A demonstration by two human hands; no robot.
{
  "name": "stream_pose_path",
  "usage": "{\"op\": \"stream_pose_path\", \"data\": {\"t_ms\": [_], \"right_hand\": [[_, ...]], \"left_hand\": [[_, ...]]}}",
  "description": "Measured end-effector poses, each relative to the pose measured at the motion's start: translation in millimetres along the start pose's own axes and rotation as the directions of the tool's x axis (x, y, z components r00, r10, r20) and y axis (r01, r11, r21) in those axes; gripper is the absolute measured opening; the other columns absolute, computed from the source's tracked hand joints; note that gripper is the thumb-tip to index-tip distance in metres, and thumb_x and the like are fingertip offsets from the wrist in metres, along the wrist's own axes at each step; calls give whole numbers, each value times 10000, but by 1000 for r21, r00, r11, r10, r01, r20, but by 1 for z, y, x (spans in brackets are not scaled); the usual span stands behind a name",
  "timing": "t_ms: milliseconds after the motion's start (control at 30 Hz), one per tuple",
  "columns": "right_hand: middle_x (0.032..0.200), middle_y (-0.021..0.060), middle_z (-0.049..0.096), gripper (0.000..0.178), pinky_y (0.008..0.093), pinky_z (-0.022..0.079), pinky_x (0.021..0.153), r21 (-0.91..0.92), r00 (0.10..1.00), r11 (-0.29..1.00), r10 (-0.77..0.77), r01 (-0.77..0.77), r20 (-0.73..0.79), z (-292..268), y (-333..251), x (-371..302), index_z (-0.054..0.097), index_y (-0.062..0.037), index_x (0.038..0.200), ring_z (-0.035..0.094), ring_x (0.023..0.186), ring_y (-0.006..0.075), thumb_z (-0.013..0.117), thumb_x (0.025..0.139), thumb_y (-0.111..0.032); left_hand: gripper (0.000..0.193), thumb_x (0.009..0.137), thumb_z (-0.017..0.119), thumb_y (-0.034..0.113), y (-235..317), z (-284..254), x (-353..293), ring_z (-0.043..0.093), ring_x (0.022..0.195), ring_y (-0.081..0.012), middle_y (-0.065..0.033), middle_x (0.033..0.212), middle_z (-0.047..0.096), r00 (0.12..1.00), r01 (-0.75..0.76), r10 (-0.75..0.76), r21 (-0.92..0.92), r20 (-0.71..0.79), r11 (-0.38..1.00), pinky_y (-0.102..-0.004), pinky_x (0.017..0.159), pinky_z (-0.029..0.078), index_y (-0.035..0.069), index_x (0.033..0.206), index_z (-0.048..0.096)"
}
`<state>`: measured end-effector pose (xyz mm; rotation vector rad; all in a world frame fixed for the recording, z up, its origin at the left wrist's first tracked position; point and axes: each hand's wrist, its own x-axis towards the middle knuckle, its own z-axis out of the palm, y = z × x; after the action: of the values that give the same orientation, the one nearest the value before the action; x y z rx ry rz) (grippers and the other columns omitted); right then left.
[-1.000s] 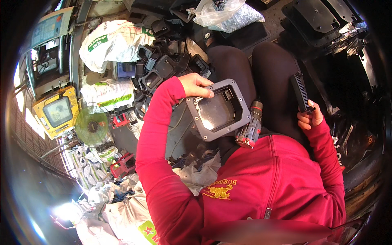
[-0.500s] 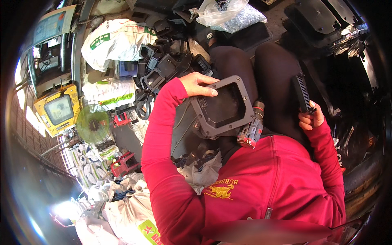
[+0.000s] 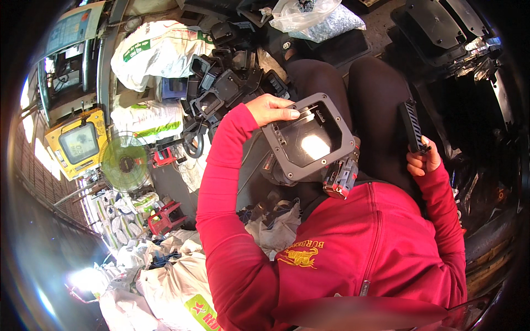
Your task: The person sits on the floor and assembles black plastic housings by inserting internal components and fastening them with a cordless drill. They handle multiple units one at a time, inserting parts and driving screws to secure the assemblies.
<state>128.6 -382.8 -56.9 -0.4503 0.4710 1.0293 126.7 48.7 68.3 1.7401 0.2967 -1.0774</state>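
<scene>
My left hand (image 3: 273,109) grips the upper left edge of a square dark grey housing (image 3: 283,158), thumb on top of the frame. Screws or screw holes dot this frame, and a bright reflection shows on the flat surface inside it. Partly under the housing, a cordless drill (image 3: 340,179) rests at my lap. Out to the right, beside my thigh, my right hand (image 3: 423,159) is closed round the lower end of a narrow black slatted part (image 3: 410,124). Most of that hand's fingers are curled.
Several black housings (image 3: 221,91) lie heaped at the far left, near white sacks (image 3: 160,52). A green fan (image 3: 126,164) and a yellow scale display (image 3: 79,146) stand further left. Clear bags (image 3: 320,22) sit ahead; black panels (image 3: 433,27) stand at the far right.
The housing has tilted and shifted slightly right in my left hand, so light now reflects inside it and it covers more of the drill. My right hand keeps its hold.
</scene>
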Motion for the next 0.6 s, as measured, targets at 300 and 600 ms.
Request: {"op": "stream_pose_path", "data": {"t_ms": [300, 600], "right_hand": [[549, -77, 248, 363, 210, 246, 312, 27, 1000, 1000, -3, 3, -6, -3, 1, 0, 473, -107, 764, 219, 411, 60, 569, 941, -410], [568, -68, 338, 260, 213, 229, 337, -54, 982, 999, 6, 4, 188, -11, -3, 4, 538, -170, 804, 240, 431, 70, 588, 932, -392]], "left_hand": [[476, 929, 663, 202, -32, -7, 3, 569, 1030, -70, -14, 1153, 636, 998, -46, 53, -195, 31, 980, -238, 907, 457, -14, 1330, 527], [410, 934, 631, 125, -35, -2, 4, 588, 1058, -103, -40, 1201, 635, 989, -102, 123, -224, 80, 969, -258, 946, 451, -7, 1311, 542]]}}
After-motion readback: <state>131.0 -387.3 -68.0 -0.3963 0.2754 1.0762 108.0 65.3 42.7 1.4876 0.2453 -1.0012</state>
